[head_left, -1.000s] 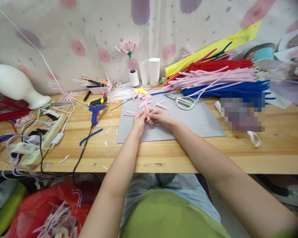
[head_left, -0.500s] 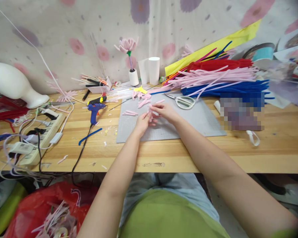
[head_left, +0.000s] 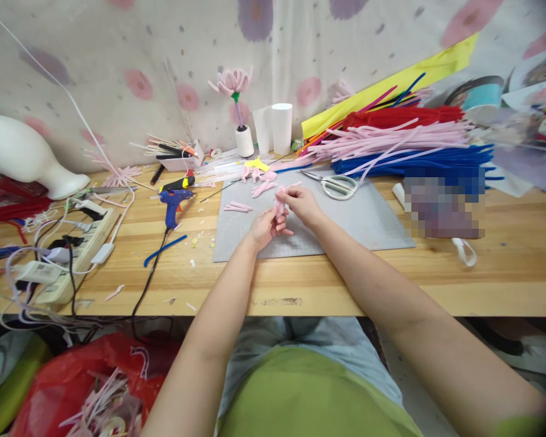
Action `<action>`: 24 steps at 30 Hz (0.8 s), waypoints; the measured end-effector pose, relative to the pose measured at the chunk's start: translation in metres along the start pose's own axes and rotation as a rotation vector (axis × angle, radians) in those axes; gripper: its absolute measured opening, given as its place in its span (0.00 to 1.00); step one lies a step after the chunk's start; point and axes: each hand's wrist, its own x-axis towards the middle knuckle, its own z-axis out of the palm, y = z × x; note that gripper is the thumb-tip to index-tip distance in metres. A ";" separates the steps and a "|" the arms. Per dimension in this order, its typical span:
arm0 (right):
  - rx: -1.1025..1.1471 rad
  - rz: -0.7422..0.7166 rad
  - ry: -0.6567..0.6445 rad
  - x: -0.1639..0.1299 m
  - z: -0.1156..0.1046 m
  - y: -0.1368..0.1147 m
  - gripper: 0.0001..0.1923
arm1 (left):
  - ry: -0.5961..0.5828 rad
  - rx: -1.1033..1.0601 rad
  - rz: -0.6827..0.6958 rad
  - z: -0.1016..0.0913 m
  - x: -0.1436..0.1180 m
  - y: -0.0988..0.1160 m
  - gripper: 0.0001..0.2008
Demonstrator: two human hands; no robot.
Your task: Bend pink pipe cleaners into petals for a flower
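Above the grey cutting mat (head_left: 359, 224), my left hand (head_left: 264, 228) is closed around a small pink pipe cleaner piece (head_left: 280, 209), partly covered by fingers. My right hand (head_left: 303, 205) pinches the upper end of the same piece between thumb and fingertips. Just beyond my hands lie bent pink pipe cleaner loops (head_left: 264, 188) and a yellow piece (head_left: 257, 164). Short straight pink pipe cleaner lengths (head_left: 238, 207) rest to the left on the mat. A pair of scissors (head_left: 339, 187) with pale handles lies to the right of my hands.
A blue glue gun (head_left: 175, 206) stands left of the mat, its cord hanging over the table edge. Further left is a power strip (head_left: 79, 258) with tangled cables. Bundled pipe cleaners (head_left: 391, 142) lie at the back right. A pink flower (head_left: 234, 85) stands in a white holder.
The pink piece shows more above my left hand now. My right hand has shifted slightly right, and my left hand's lower fingers are more spread.
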 end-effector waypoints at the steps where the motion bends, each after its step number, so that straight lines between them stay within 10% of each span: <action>1: 0.016 0.000 -0.007 0.000 0.000 0.000 0.21 | 0.008 -0.015 -0.002 0.000 0.000 0.000 0.20; 10: -0.017 0.025 -0.018 0.006 -0.007 0.006 0.20 | 0.227 0.241 0.142 -0.002 0.002 -0.002 0.13; 24: 0.069 0.122 -0.042 0.000 -0.002 0.000 0.20 | 0.127 0.201 0.012 -0.012 0.001 0.003 0.08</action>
